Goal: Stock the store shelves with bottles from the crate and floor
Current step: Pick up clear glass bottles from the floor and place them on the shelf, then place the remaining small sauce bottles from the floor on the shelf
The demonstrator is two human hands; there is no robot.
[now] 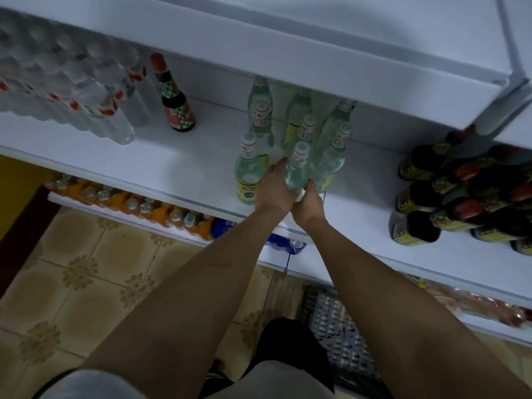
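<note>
Left hand: curled round lower body of clear glass bottle, gripping from 9 o'clock side.
Right hand: at bottle's base, 5 o'clock side, fingers hidden; grip cannot be told.
Clear glass bottle: upright on white shelf, front of cluster of like bottles.
Soy sauce bottle: alone at 10 o'clock.
Dark bottles: grouped at 3 o'clock.
Crate: on tiled floor, at 6 o'clock.

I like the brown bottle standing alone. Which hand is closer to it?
Left. The left hand is right of the lone brown bottle, nearer the camera; the right hand is farther right.
</note>
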